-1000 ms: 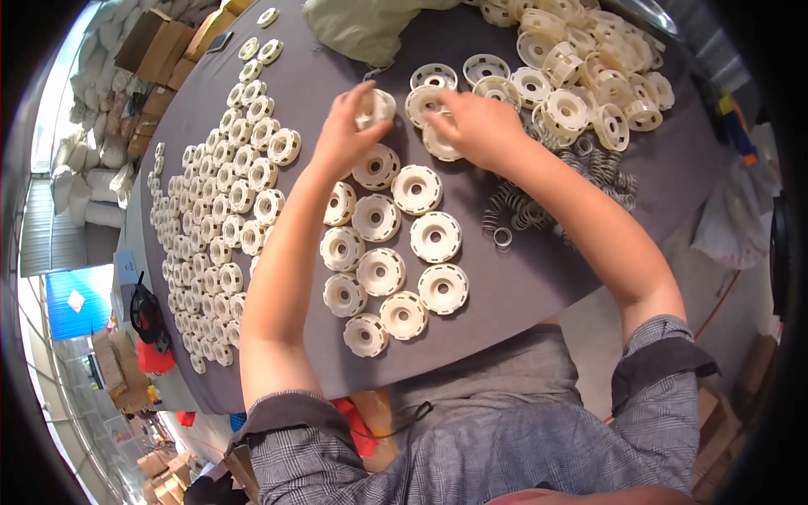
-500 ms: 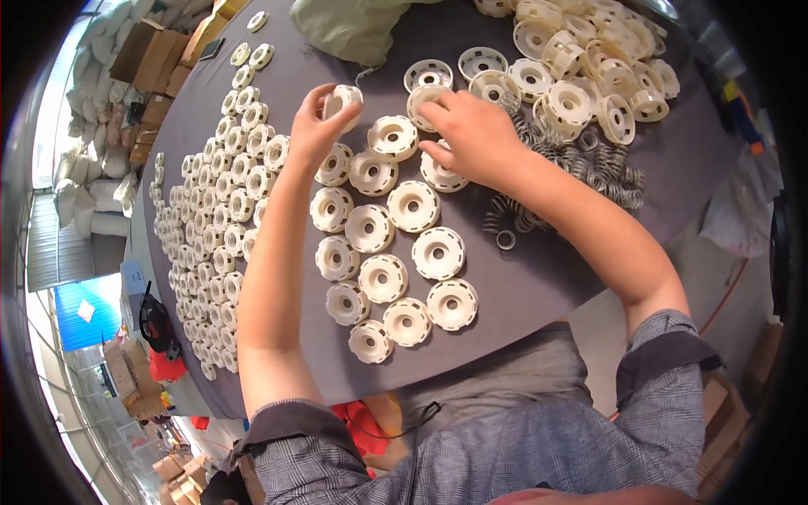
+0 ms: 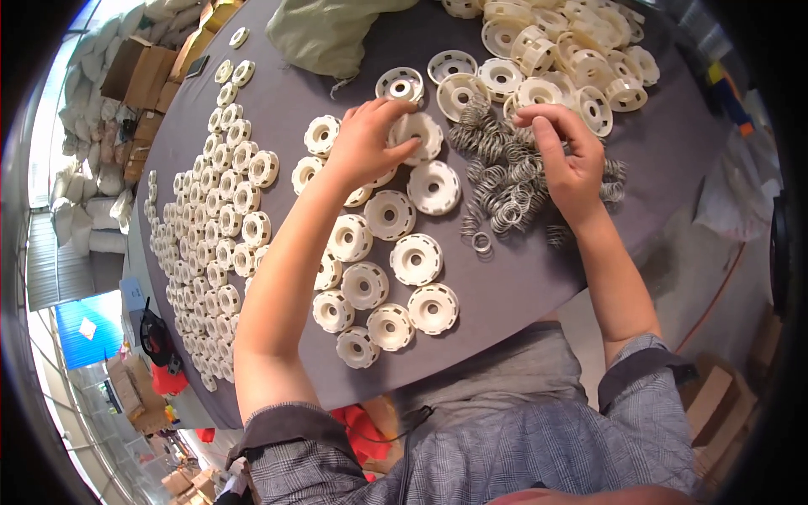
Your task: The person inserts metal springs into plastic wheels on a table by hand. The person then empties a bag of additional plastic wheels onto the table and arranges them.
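Note:
My left hand (image 3: 368, 143) reaches over rows of off-white plastic wheels, each round with a hole in its middle and notches along its rim. Its thumb and fingers close on the left edge of one notched wheel (image 3: 421, 136). Some wheels beneath this hand are partly hidden. My right hand (image 3: 572, 160) hovers over a heap of metal coil springs (image 3: 509, 181), near the piled wheels. Thumb and forefinger there curl together in a pinch; whether anything small sits between them does not show.
A large pile of cream plastic wheels (image 3: 581, 50) lies at the far right. Many smaller notched rings (image 3: 215, 202) cover the left of the grey-covered table (image 3: 497, 295). A pale green sack (image 3: 324, 38) rests at the far edge, a phone (image 3: 197, 66) at far left.
My left hand has put its ring down at the left and moved right onto another wheel. My right hand has left the wheels and shifted right, over the springs. The view has shifted slightly.

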`<state>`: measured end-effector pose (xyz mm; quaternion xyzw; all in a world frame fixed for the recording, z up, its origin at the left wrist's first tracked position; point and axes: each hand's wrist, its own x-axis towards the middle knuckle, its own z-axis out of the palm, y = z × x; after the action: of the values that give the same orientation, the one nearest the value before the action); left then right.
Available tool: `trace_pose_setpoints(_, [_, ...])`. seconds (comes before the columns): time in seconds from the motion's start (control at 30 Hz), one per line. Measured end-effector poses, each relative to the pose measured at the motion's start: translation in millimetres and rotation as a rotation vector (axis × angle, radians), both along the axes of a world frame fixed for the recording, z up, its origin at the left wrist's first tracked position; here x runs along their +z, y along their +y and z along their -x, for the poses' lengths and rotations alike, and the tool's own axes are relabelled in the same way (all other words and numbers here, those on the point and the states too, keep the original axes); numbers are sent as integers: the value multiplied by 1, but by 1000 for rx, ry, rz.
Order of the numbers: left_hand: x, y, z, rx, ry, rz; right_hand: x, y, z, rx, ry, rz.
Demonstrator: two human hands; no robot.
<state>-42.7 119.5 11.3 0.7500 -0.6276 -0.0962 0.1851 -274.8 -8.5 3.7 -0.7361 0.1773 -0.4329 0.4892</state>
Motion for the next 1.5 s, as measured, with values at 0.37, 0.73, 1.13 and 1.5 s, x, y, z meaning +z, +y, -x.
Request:
trace_pose_setpoints(0.37, [8,9,-6,-141,73,-168,-21,-21,0,-77,-222,327])
trace_pose_setpoints(0.73, [-11,-16,-23,43,242,-38,-22,-17,-2,-58,-187,353])
trace_pose_setpoints(1.13, [-29,-30,-47,457,455,177,-17,-19,0,-52,-183,400])
trace_pose_setpoints(1.5, [-43,-3,-177,849,-21,218,-12,-18,7,-21,-150,461])
